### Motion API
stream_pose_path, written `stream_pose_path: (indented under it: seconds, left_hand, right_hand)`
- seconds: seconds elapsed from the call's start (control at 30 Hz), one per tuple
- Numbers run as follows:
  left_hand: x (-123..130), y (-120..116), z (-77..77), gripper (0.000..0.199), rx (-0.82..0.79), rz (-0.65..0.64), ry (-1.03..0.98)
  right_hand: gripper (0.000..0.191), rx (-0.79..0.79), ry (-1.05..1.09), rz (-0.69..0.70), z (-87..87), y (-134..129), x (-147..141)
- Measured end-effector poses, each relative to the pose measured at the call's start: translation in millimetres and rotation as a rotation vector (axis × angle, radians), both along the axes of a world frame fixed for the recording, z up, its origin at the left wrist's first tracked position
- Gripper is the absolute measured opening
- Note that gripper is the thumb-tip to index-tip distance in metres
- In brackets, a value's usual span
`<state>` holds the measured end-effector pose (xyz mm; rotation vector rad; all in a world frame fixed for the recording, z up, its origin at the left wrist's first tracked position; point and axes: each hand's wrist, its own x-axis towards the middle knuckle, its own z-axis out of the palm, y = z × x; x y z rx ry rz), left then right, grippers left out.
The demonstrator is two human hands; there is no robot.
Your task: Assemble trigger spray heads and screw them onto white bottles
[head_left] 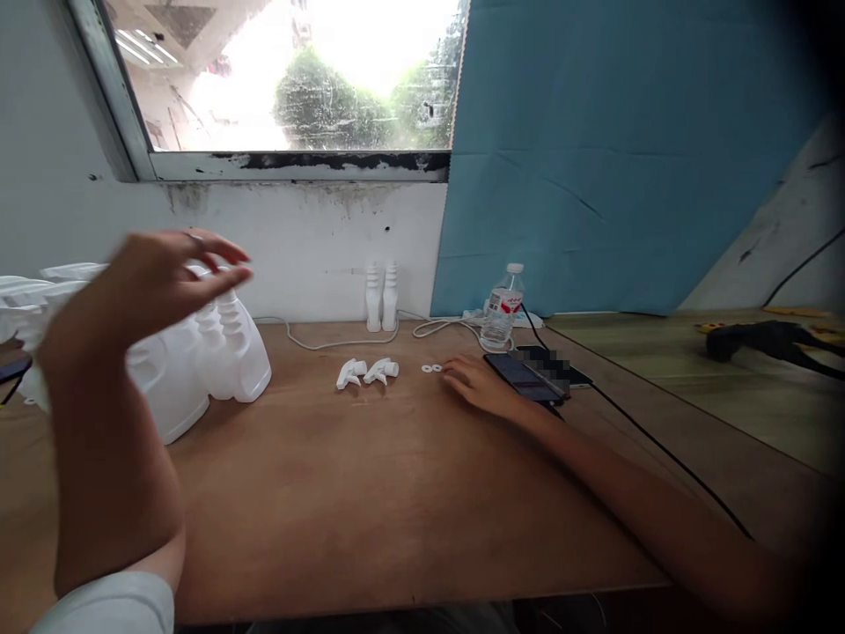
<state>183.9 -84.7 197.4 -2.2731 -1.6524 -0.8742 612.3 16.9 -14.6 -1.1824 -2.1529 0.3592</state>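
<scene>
My left hand [162,282] is raised in the air at the left, slightly blurred, thumb and fingers apart and nothing between them. Behind it and below stand several white plastic bottles [244,357] with ribbed necks. My right hand [479,385] lies low on the table with its fingers stretched out, the fingertips close to small white ring washers [427,369]; whether they touch one is unclear. Left of the rings, two white trigger spray heads [381,371] lie side by side. Two slim white ribbed pieces [390,298] stand upright by the wall.
A clear water bottle [502,308] stands at the back right. Beside my right forearm lie a dark phone [525,379] and another dark device with a black cable [666,453]. A white cord [317,345] runs along the wall on the brown table [370,511].
</scene>
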Motion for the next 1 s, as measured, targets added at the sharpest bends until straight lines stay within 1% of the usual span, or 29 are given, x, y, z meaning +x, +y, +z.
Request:
stream_pose_path:
  seconds: [0.03, 0.07, 0.1, 0.17, 0.2, 0.23, 0.3, 0.33, 0.4, 0.47, 0.57, 0.67, 0.73, 0.8, 0.87, 1.0]
  left_hand:
    - [20.9, 14.1, -6.4, 0.042, -0.035, -0.111, 0.043]
    - [38.9, 30.8, -17.1, 0.040, -0.123, -0.226, 0.079]
    - [53.8, 48.9, -32.1, 0.041, -0.203, -0.326, 0.100]
    - [74.6, 84.0, -71.6, 0.048, -0.319, -0.499, 0.104]
    - [81.1, 98.4, -93.8, 0.053, -0.335, -0.542, 0.108]
    - [85.6, 109.5, -115.8, 0.061, -0.334, -0.561, 0.111]
    - [90.4, 121.6, -154.5, 0.072, -0.322, -0.554, 0.108]
    - [91.6, 123.5, -169.6, 0.075, -0.308, -0.536, 0.100]
    - [93.2, 123.2, -190.6, 0.077, -0.283, -0.499, 0.067]
    - [94.4, 122.1, -202.0, 0.075, -0.263, -0.471, 0.008]
    - [95.2, 123.8, -210.7, 0.061, -0.252, -0.444, -0.075]
    - [93.3, 124.7, -217.4, 0.047, -0.232, -0.424, -0.141]
    - [91.0, 120.3, -221.5, 0.043, -0.215, -0.409, -0.199]
    - [89.3, 109.5, -224.7, 0.040, -0.207, -0.399, -0.256]
    - [90.0, 92.5, -225.8, 0.038, -0.236, -0.426, -0.342]
    - [101.4, 50.8, -221.4, 0.035, -0.415, -0.556, -0.483]
  right_hand:
    - [0.032, 0.025, -0.062, -0.002, -4.0, 1.0, -3.5]
    - [0.038, 0.048, -0.138, -0.016, -8.0, 2.3, -6.8]
    - [0.043, 0.065, -0.223, -0.036, -11.8, 4.0, -9.7]
    - [0.049, 0.092, -0.369, -0.060, -18.2, 7.6, -13.4]
    - [0.048, 0.108, -0.405, -0.051, -20.7, 9.2, -14.3]
    - [0.045, 0.138, -0.420, -0.030, -22.5, 10.5, -14.6]
    - [0.035, 0.221, -0.399, 0.039, -24.6, 11.6, -14.9]
    - [0.030, 0.258, -0.373, 0.080, -25.0, 11.3, -15.3]
    - [0.023, 0.295, -0.309, 0.160, -25.0, 9.5, -17.3]
    - [0.019, 0.298, -0.248, 0.223, -24.4, 6.6, -20.9]
    - [0.015, 0.264, -0.171, 0.267, -23.4, 0.9, -26.5]
    - [0.012, 0.205, -0.092, 0.246, -23.3, -5.3, -30.2]
    - [0.012, 0.188, -0.050, 0.208, -23.5, -9.6, -32.4]
    - [0.012, 0.182, -0.025, 0.175, -23.1, -14.5, -35.9]
    - [0.012, 0.192, 0.004, 0.168, -21.1, -20.7, -41.7]
    - [0.008, 0.321, 0.146, 0.235, -11.5, -38.5, -58.1]
